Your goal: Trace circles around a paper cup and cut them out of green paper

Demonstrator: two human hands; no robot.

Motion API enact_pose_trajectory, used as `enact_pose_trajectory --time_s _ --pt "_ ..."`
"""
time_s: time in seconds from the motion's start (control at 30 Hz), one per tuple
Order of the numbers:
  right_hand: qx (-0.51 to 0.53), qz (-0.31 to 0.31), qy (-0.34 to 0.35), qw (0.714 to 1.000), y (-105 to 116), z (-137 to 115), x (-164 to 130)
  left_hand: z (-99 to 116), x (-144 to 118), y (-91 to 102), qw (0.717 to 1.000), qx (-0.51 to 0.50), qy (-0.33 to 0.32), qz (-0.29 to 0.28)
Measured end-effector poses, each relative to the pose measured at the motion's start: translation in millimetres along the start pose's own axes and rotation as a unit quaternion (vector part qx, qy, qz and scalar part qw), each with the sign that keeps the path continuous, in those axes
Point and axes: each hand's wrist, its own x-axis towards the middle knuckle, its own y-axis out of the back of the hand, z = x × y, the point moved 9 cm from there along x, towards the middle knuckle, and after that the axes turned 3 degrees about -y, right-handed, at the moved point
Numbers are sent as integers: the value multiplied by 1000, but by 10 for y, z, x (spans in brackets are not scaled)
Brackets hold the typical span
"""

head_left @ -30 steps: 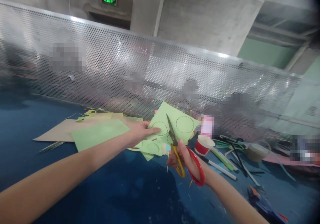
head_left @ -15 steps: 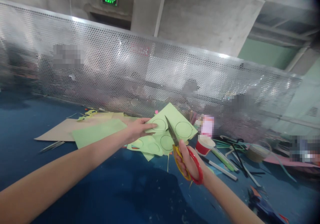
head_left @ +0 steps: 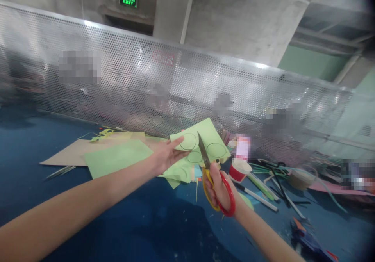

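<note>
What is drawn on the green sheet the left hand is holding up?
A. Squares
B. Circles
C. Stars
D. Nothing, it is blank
B: the green sheet held by the left hand carries several pen-drawn circles, and the scissors in the right hand have their blades lying between two of them.

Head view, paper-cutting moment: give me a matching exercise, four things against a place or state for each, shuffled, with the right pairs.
Things:
1. green sheet with circles
2. scissors
3. red cup
4. plain green sheet

Places or states:
A. flat on brown card, left of the left hand
B. in the right hand
C. on the blue table, right of the scissors
D. held up by the left hand

Pairs: 1-D, 2-B, 3-C, 4-A
</note>
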Motion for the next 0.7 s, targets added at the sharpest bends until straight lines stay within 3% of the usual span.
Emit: enact_pose_trajectory --time_s 0.13,0.3,0.7 --pt "-15 3 0 1000 38 16 7 1 -39 11 999 16 -31 32" --pt "-35 -48 -3 998 -37 -38 -11 27 26 172 996 29 -42 76" --pt "26 -31 -52 998 -25 -58 -53 -133 -5 31 993 113 -1 -20"
